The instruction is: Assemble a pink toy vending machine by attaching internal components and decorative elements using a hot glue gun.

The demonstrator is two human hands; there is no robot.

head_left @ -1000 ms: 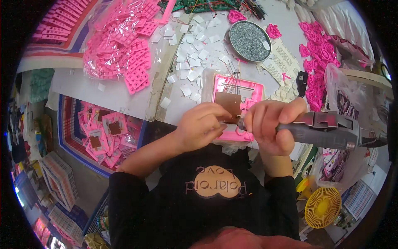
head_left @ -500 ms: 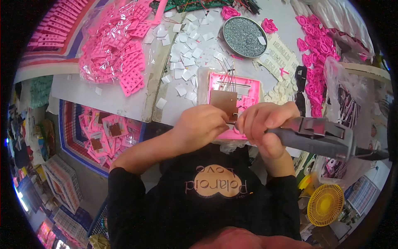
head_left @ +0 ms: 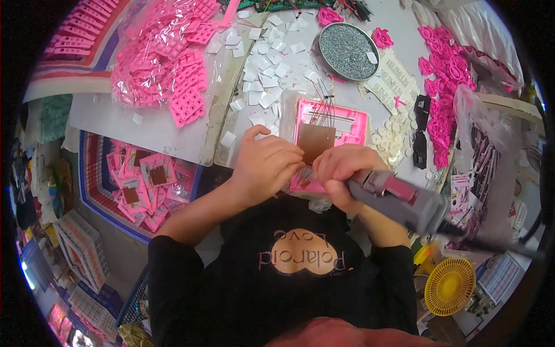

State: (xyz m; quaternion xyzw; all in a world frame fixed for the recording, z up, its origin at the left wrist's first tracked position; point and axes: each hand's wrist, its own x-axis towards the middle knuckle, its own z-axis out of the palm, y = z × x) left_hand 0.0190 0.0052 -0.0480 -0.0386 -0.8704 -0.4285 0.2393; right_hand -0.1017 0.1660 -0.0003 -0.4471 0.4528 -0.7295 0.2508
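Observation:
A brown circuit board (head_left: pixel 315 140) with thin wires lies in an open pink plastic housing (head_left: pixel 355 139) on the table before me. My left hand (head_left: pixel 263 165) is at the board's left edge, thumb and fingers drawn together. What sits between those fingertips, if anything, is too small to make out. My right hand (head_left: pixel 344 165) grips the front of a grey corded electric screwdriver (head_left: pixel 399 199), tilted with its body out to the right. Its tip is hidden behind my fingers, close to the board's lower right corner.
Behind the housing stands a round bowl of small screws (head_left: pixel 347 52). White paper pieces (head_left: pixel 269 75) lie scattered left of it, near a bag of pink keypads (head_left: pixel 156 63). White round parts (head_left: pixel 393 139) and pink rose-shaped pieces (head_left: pixel 439 87) are at right. A basket (head_left: pixel 95 196) holds pink assemblies.
My left hand has shifted left and up along the board, one finger lifting. The screwdriver and right hand have moved left, its rear end swinging down toward me.

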